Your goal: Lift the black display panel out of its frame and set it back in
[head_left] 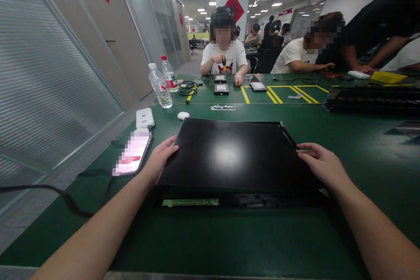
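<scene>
A large flat black panel (229, 153) lies on the green table (361, 157) in front of me, slightly raised over a black base whose green circuit strip (190, 202) shows at the near edge. My left hand (159, 157) grips the panel's left edge, fingers curled over it. My right hand (323, 164) holds the right edge, fingers pressed along the rim.
A phone (133, 153) and a white power bank (145, 117) lie left of the panel, with a black cable (65, 197) trailing off. Two water bottles (160, 85) stand further back. A black tray (374, 99) sits at right. Other people work at the far table side.
</scene>
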Demonstrator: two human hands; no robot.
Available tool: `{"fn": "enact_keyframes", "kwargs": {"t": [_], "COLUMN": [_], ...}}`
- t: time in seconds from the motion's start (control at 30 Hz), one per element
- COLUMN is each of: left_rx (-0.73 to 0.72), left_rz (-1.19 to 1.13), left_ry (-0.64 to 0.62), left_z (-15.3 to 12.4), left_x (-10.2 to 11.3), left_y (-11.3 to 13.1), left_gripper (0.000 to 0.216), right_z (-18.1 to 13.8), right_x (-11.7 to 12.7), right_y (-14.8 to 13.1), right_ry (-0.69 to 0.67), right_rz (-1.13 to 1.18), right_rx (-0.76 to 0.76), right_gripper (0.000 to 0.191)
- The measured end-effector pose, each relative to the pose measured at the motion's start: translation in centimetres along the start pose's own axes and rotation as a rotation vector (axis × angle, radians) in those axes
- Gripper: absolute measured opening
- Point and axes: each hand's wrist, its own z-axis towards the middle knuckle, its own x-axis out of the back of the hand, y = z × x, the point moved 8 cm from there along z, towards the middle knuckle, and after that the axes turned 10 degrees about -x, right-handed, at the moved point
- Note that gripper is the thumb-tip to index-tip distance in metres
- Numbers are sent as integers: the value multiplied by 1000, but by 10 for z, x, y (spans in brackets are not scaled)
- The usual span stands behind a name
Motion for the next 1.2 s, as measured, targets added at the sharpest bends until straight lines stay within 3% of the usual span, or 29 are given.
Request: {"fn": "enact_keyframes", "kwargs": {"t": [0.47, 0.73, 1.2], "left_rx": [46, 68, 52], "left_rz": [9, 56, 27], "left_ry": [-40, 5, -35], "left_z": [-13, -16, -13], "left_x": [-15, -11, -12], "left_y": [18, 19, 16], "left_gripper": [72, 68, 70], "right_z": [-7, -9, -11], "right_x": [2, 3, 6], "right_y": [-12, -16, -21], "right_ry": [25, 25, 28], "right_rz": [-131, -154, -149], "right_rx": [73, 73, 89], "right_gripper": [31, 28, 26]}}
